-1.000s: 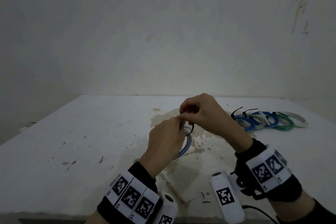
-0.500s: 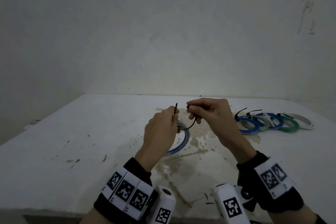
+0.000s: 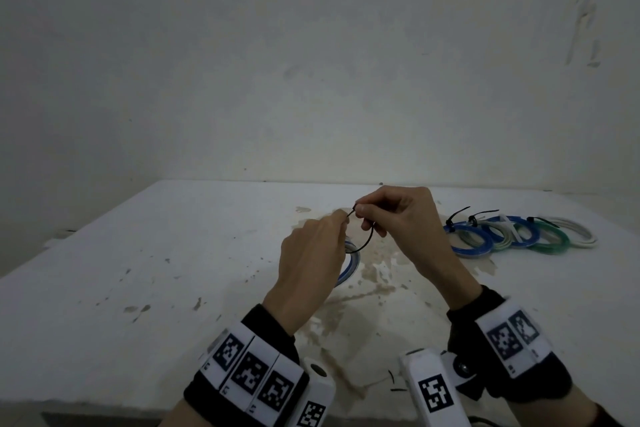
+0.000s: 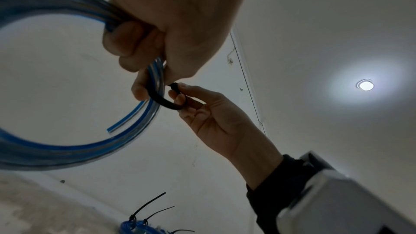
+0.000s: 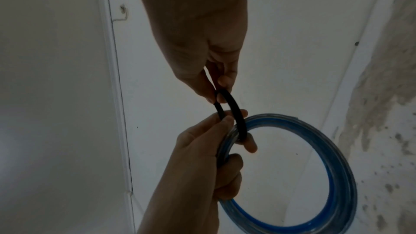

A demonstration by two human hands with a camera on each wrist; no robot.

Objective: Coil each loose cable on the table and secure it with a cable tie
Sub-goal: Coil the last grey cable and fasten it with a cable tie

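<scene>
My left hand [image 3: 341, 220] grips a blue and clear cable coil [image 3: 353, 263] held above the table, and its thumb and forefinger also pinch one end of a black cable tie [image 3: 367, 242]. The tie loops under the coil's strands. My right hand [image 3: 360, 210] pinches the tie's other end close to the left fingertips. In the left wrist view the coil [image 4: 45, 149] hangs from the left fingers [image 4: 126, 45], with the tie [image 4: 162, 103] curving across to the right hand [image 4: 180, 93]. In the right wrist view the tie [image 5: 236, 113] arches between both hands above the coil [image 5: 337, 175].
Several tied coils [image 3: 519, 236], blue, white and green, lie in a row at the right of the white table [image 3: 173, 270]. A brown stain spreads over the table's middle. Small black bits [image 3: 393, 378] lie near the front edge.
Half a second ago the tie's tip stood up from my left fingers, apart from the right hand. The right hand has since brought its end of the tie over to the left fingertips.
</scene>
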